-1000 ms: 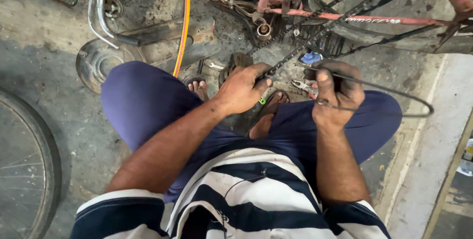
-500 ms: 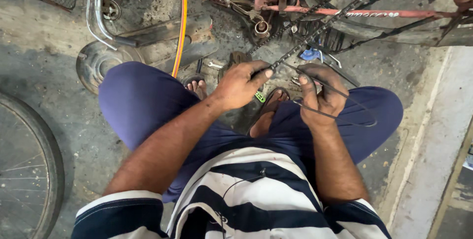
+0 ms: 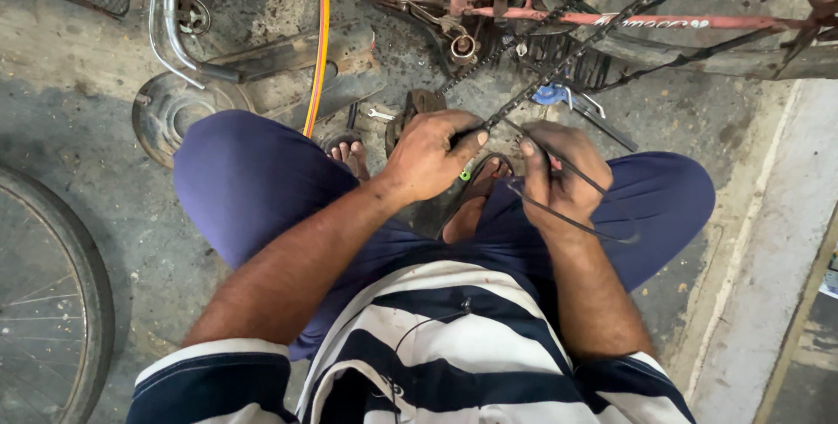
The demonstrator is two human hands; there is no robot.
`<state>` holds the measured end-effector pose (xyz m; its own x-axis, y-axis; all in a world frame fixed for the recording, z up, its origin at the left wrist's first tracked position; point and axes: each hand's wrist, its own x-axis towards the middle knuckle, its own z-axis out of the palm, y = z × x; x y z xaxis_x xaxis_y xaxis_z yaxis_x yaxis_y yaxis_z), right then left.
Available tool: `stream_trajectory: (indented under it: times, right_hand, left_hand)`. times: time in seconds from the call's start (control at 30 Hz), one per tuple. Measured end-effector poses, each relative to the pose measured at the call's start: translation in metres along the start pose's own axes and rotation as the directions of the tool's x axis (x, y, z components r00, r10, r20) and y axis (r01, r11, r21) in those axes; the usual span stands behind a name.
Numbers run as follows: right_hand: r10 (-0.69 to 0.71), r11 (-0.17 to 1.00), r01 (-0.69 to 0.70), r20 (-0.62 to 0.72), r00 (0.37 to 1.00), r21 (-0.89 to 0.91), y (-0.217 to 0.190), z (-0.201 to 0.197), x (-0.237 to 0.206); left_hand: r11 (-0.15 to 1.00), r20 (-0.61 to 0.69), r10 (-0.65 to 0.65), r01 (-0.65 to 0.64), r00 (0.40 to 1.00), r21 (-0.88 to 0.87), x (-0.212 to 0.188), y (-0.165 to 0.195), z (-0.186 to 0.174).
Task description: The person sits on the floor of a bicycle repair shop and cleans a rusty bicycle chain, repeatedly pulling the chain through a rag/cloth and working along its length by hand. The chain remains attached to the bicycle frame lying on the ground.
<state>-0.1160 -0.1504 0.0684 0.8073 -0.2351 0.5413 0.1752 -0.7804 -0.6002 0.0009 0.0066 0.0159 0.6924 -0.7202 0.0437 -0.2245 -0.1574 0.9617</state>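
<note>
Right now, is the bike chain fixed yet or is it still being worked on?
Not fixed yet. Done: the pink bike frame lies on the ground, and tools lie near it. In hand: the left hand pinches the chain where it ends, and the right hand holds a thin dark cable. Left: the chain hangs loose, its end only held by fingers, so it seems unjoined.

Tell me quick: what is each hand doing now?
Left hand: closed, gripping the greasy black bicycle chain.
Right hand: closed, holding a thin black looped cable.
</note>
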Motion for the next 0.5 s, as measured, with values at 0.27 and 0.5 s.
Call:
stream_trajectory:
  times: [0.27,0.5]
  right_hand:
    - [0.001,0.999,0.000,0.011,1.000,-0.053,-0.0065,0.0015,0.0032]
    - [0.000,0.998,-0.001,-0.019,1.000,-0.065,-0.0092,0.0006,0.0012]
  left_hand:
    - [1.000,-0.011,0.031,-0.031,0.999,0.001,0.0001,0.0000,0.0022]
    - [0.999,0.022,-0.046,0.046,0.999,0.006,-0.0008,0.0001,0.0006]
